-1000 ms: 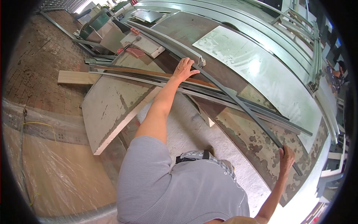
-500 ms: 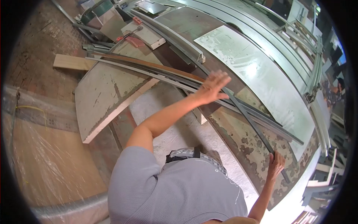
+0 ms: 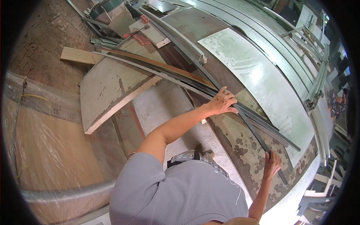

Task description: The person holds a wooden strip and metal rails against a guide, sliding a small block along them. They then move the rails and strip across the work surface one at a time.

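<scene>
Both hands hold unlabelled metal strip.

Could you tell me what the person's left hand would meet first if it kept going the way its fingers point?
Probably the pale metal sheet: the left hand rests on the dark strips, fingers pointing toward it, though depth is unclear.

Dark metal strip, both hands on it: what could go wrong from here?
1. The dark metal strip is long and thin, gripped only by the right hand near its end, left hand resting farther up; it may flex or whip.
2. It crosses the other loose strips, so moving it could snag or drag them.
3. Bare fingers on thin metal edges risk cuts.
</scene>
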`<action>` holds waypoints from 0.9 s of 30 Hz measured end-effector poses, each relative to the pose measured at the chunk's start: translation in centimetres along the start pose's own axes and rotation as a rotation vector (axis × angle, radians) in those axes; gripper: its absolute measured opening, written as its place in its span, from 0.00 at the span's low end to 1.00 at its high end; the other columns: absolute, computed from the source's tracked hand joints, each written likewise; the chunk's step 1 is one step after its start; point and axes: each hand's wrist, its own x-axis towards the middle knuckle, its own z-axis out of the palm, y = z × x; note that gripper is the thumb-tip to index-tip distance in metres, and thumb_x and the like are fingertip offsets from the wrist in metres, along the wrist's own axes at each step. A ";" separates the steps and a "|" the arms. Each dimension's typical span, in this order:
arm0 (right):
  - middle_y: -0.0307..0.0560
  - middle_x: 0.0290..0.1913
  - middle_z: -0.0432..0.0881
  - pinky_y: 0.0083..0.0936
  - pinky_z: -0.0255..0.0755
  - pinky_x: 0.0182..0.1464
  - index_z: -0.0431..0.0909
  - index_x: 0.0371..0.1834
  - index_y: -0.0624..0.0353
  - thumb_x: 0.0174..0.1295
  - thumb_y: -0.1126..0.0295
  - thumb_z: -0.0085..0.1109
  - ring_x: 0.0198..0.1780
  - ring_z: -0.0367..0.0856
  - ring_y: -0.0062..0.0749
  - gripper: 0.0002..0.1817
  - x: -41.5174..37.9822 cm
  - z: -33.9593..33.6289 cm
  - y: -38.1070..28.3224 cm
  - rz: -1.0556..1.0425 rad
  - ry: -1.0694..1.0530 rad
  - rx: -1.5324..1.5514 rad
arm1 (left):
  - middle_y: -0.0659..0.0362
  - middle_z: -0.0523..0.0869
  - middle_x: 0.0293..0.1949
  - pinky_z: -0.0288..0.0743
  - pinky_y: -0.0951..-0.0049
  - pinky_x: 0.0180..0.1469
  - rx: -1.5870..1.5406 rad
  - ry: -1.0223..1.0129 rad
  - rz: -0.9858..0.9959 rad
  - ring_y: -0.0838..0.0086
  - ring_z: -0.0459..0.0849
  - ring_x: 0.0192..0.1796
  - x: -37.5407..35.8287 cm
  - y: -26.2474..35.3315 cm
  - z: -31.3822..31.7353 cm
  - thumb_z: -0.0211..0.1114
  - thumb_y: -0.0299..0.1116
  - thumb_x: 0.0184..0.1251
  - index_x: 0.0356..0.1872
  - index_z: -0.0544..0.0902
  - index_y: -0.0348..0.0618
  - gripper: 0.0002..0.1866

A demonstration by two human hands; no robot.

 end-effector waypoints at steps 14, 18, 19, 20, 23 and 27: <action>0.43 0.31 0.80 0.30 0.68 0.40 0.77 0.37 0.56 0.54 0.60 0.62 0.34 0.78 0.37 0.13 5.3 3.2 -0.3 -0.063 0.068 0.088 | 0.56 0.79 0.32 0.59 0.54 0.61 0.121 -0.036 -0.033 0.62 0.77 0.43 1.0 -4.6 0.5 0.57 0.61 0.54 0.33 0.78 0.43 0.27; 0.43 0.30 0.79 0.30 0.68 0.40 0.77 0.36 0.56 0.55 0.61 0.62 0.33 0.78 0.38 0.13 6.6 3.7 -1.3 -0.075 0.063 0.128 | 0.56 0.79 0.33 0.59 0.54 0.61 0.165 -0.066 -0.038 0.62 0.77 0.43 1.0 -5.8 -0.1 0.56 0.60 0.55 0.33 0.78 0.43 0.27; 0.43 0.30 0.79 0.30 0.67 0.40 0.77 0.36 0.56 0.55 0.61 0.62 0.33 0.78 0.38 0.13 6.8 3.8 -1.4 -0.082 0.067 0.143 | 0.56 0.79 0.33 0.59 0.54 0.61 0.179 -0.057 -0.037 0.61 0.77 0.43 1.0 -6.1 -0.1 0.56 0.60 0.55 0.33 0.78 0.43 0.27; 0.43 0.30 0.79 0.30 0.67 0.40 0.77 0.36 0.56 0.55 0.61 0.62 0.33 0.78 0.38 0.13 7.0 4.0 -1.6 -0.074 0.073 0.142 | 0.56 0.79 0.33 0.59 0.54 0.61 0.179 -0.057 -0.027 0.61 0.77 0.43 1.0 -6.5 -0.1 0.56 0.60 0.55 0.33 0.78 0.43 0.27; 0.41 0.28 0.79 0.30 0.66 0.40 0.77 0.35 0.54 0.53 0.58 0.62 0.32 0.77 0.37 0.13 7.4 5.0 -2.5 -0.064 0.077 0.126 | 0.56 0.79 0.32 0.60 0.55 0.60 0.177 -0.046 -0.021 0.62 0.76 0.43 0.6 -7.6 -0.4 0.56 0.60 0.56 0.32 0.78 0.43 0.26; 0.41 0.27 0.78 0.30 0.66 0.39 0.76 0.35 0.54 0.53 0.58 0.62 0.32 0.77 0.37 0.13 7.7 5.6 -4.2 -0.085 0.093 0.136 | 0.55 0.73 0.35 0.62 0.60 0.56 0.166 0.014 0.019 0.61 0.69 0.44 -0.2 -8.9 -1.2 0.57 0.60 0.55 0.30 0.77 0.43 0.26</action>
